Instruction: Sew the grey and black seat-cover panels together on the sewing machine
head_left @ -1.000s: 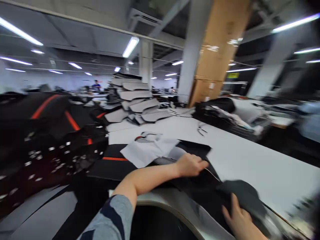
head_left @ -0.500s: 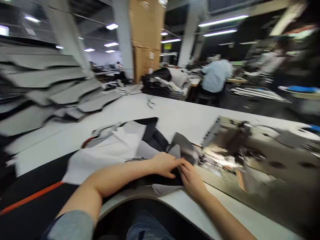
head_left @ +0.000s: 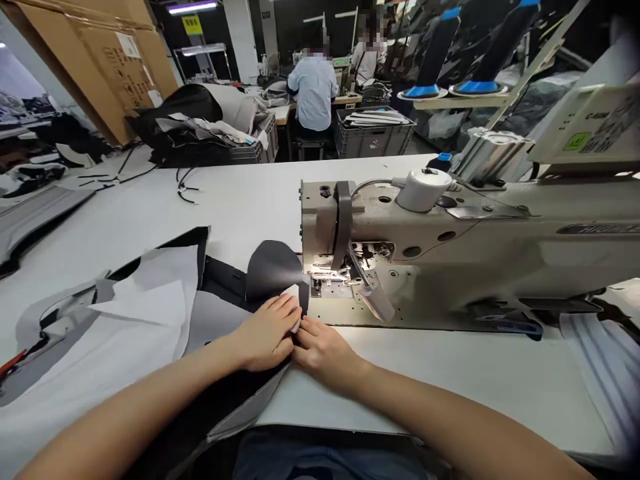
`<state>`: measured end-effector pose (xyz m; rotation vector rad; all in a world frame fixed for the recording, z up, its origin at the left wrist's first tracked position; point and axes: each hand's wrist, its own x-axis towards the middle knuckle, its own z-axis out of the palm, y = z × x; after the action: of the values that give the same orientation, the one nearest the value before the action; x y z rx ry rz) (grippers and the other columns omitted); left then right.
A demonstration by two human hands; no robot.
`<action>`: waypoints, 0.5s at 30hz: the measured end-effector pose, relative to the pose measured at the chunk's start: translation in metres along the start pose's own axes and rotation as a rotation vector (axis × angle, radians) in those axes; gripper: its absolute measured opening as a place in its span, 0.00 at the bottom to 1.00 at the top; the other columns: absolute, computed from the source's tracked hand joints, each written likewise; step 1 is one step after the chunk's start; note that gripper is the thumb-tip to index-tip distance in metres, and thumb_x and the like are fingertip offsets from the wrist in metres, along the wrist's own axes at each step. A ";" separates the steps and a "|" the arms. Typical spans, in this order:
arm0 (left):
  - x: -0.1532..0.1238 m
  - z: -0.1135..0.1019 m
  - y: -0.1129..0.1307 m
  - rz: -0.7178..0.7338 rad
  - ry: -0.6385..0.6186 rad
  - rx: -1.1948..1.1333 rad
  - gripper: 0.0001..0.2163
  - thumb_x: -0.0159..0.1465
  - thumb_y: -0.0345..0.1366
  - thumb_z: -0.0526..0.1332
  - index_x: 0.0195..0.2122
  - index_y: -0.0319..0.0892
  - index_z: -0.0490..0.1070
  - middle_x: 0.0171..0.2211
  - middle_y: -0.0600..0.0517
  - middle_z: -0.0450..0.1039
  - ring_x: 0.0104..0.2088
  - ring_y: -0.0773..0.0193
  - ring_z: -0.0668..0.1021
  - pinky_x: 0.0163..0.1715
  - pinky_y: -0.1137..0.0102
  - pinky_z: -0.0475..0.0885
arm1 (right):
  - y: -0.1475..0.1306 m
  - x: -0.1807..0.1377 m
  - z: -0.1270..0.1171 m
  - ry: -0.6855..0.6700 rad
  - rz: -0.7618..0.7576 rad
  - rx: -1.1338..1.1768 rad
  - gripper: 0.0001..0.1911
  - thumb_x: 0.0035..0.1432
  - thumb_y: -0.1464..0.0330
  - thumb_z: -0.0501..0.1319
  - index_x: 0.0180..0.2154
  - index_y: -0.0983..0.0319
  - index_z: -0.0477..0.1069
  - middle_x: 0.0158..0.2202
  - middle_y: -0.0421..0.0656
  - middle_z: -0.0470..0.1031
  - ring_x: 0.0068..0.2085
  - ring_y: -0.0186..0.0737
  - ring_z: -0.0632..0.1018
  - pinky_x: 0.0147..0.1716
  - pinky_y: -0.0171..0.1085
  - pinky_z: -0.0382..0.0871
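My left hand (head_left: 265, 333) and my right hand (head_left: 323, 350) lie side by side on a dark grey fabric piece (head_left: 273, 270) just left of the sewing machine (head_left: 450, 247). Left fingers press down on the fabric near a small white patch (head_left: 294, 297). Right fingers curl onto the fabric's edge beside them. The fabric curves up toward the lit needle area (head_left: 330, 273). More grey and black fabric pieces (head_left: 150, 313) spread to the left under my left forearm.
The white table (head_left: 240, 200) stretches back, with black cords (head_left: 185, 187) on it. Cardboard boxes (head_left: 95, 60) lean at the far left. Heaped fabric on crates (head_left: 210, 127) stands behind. A person in a light shirt (head_left: 314, 87) sits facing away. A grey crate (head_left: 375, 130) is beside them.
My view has swung right from the fabric stacks to the sewing machine. Both hands have come together on the dark fabric and carried it up to the needle area.
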<state>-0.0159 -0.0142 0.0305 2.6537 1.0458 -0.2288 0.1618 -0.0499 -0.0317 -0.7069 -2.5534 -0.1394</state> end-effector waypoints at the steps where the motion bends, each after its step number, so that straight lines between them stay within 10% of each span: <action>1: 0.005 -0.001 -0.001 0.025 -0.028 0.005 0.28 0.59 0.33 0.50 0.62 0.30 0.54 0.65 0.37 0.45 0.66 0.49 0.48 0.64 0.54 0.47 | 0.002 0.000 -0.001 -0.009 -0.018 -0.004 0.08 0.62 0.76 0.54 0.32 0.63 0.70 0.32 0.45 0.71 0.40 0.40 0.73 0.52 0.41 0.65; 15: 0.027 0.000 -0.002 0.035 -0.106 -0.064 0.35 0.56 0.31 0.49 0.66 0.41 0.42 0.68 0.45 0.36 0.65 0.47 0.46 0.61 0.50 0.50 | 0.011 -0.026 -0.015 -0.013 0.037 0.068 0.12 0.66 0.75 0.49 0.46 0.65 0.70 0.45 0.49 0.70 0.52 0.43 0.69 0.53 0.41 0.64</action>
<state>0.0027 0.0047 0.0236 2.5703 0.9568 -0.3193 0.1935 -0.0552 -0.0313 -0.7306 -2.5426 -0.0356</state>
